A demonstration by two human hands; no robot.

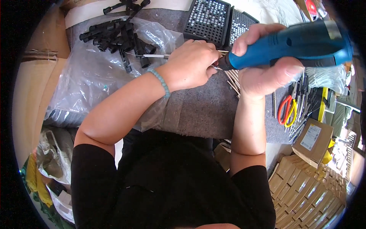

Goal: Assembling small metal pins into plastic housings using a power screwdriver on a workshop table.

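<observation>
My right hand is wrapped round a blue cordless screwdriver, held level with its dark nose pointing left. At that nose the fingers of my left hand are pinched together on something small that they mostly hide. A thin rod with a white sleeve reaches left from behind my left hand; whether my fingers hold it I cannot tell. To the left, black tubular parts lie heaped on a clear plastic bag. Beyond my hands stands a black tray of holes, many filled with small silvery pieces.
A second black tray stands beside the first on the grey mat. Right of my right forearm lie scissors with red and yellow handles and several thin metal tools. A cardboard box sits on stacked cartons at lower right.
</observation>
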